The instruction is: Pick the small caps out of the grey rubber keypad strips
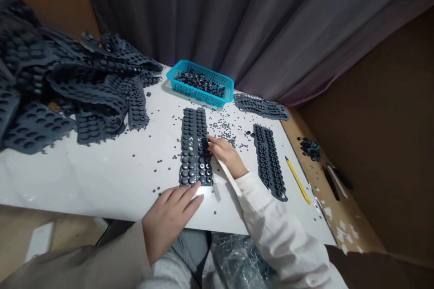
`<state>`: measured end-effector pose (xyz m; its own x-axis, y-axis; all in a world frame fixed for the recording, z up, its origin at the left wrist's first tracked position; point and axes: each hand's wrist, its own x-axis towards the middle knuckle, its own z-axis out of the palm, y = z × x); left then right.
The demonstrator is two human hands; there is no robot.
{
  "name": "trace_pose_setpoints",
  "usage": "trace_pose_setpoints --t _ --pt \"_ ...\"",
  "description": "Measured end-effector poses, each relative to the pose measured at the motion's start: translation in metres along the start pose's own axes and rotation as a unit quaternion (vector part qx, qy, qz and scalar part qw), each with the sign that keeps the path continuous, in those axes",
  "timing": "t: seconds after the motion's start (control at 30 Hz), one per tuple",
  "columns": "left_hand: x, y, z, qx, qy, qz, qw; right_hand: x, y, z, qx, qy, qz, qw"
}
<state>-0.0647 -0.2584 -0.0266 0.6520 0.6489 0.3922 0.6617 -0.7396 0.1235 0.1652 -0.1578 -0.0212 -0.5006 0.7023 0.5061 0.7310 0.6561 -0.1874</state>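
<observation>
Single head-worn view, looking forward and down, tilted, close over white table (101,176); own hands at lower centre, curtain (237,18) behind table's far edge.

A rubber strip (195,146) is laid lengthwise at the middle of the table (101,176). The left hand (169,221) is set at its near end, the right hand (225,153) at its right edge. A heap of strips (68,86) is piled at far left. A basket (200,84) is placed behind the strip, a second strip (269,160) to its right, a third strip (261,107) behind that. A pencil (297,180) is laid at the right edge.
</observation>
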Motion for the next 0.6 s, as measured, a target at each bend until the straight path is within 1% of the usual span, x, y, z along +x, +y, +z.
trace_pose_setpoints --t 0.07,0.13,0.2,0.27,0.37,0.5,0.6 --pt "0.0 0.0 0.0 0.0 0.003 -0.002 1.0 0.0 -0.002 -0.004 0.041 0.043 0.057 0.997" --pt "0.0 0.0 0.0 0.0 0.001 0.002 1.0 -0.002 -0.008 -0.009 0.098 0.078 0.103 0.987" --pt "-0.001 0.0 0.001 -0.002 0.006 0.003 1.0 -0.004 -0.016 -0.012 0.16 0.082 0.125 0.976" --pt "-0.002 0.001 0.002 -0.004 0.022 0.002 1.0 -0.008 -0.024 -0.013 0.218 0.06 0.123 0.966" --pt "-0.003 0.001 0.004 -0.003 0.035 0.003 0.999 -0.013 -0.03 -0.009 0.268 0.027 0.119 0.956" --pt "-0.003 0.0 0.003 -0.004 0.014 0.005 1.0 -0.016 -0.028 -0.003 0.27 0.017 0.128 0.954" --pt "-0.005 0.0 0.004 -0.006 -0.006 0.004 1.0 -0.017 -0.024 -0.003 0.238 0.009 0.099 0.966"
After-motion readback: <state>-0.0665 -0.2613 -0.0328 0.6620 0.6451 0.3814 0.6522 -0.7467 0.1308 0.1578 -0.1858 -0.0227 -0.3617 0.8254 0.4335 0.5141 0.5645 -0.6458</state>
